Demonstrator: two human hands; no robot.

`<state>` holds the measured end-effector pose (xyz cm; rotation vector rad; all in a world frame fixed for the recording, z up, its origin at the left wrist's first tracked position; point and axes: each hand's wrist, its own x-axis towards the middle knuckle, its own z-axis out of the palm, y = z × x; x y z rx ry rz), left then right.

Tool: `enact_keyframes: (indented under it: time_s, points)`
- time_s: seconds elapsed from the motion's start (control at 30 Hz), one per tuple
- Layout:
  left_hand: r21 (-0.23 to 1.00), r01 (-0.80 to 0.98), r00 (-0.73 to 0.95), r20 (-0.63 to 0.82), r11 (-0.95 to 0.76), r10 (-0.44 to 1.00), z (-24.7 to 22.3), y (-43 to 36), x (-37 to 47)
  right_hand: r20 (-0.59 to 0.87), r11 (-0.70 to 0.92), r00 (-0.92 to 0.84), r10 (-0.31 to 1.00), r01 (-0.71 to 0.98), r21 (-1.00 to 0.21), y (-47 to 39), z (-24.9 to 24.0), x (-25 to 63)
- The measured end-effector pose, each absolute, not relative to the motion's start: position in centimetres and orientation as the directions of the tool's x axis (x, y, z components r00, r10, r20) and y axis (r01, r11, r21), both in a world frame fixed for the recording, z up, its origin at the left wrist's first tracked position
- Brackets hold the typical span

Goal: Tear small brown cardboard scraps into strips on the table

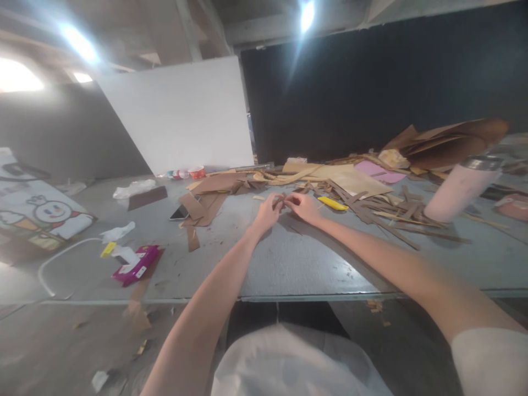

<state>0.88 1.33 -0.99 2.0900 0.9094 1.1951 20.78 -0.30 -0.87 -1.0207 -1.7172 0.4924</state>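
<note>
Over the middle of the grey table [289, 264], my left hand [269, 211] and my right hand [304, 209] meet with their fingertips close together. Both are closed in a pinch. A bit of brown shows between the fingers, too small and blurred to name. To the right of my right hand lies a yellow utility knife [333, 204]. Beyond it are many loose brown strips [363, 212], piled across one another. Left of my left hand, brown sheet pieces [212, 206] partly cover a phone [180, 213].
A pink bottle [462, 190] stands among the strips at right, with a rolled brown sheet [454, 144] behind it. At left are a magenta packet [136, 265], a white cable [53, 261] and a printed bag [41, 212]. White [181, 121] and black panels [371, 88] stand behind.
</note>
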Motion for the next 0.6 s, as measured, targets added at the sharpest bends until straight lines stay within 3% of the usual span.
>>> enact_keyframes:
  time_s: [0.17, 0.6]
  points:
    - [0.740, 0.273, 0.369, 0.509, -0.614, 0.777, -1.09, 1.52, 1.01, 0.578, 0.559, -0.092, 0.811, 0.416, -0.718, -0.33, -0.92, 20.78]
    - [0.686, 0.383, 0.395, 0.484, -0.619, 0.781, -0.89, 1.23, 0.44, 0.526, 0.592, -0.271, 0.806, 0.374, -0.714, -0.27, -0.76, 20.78]
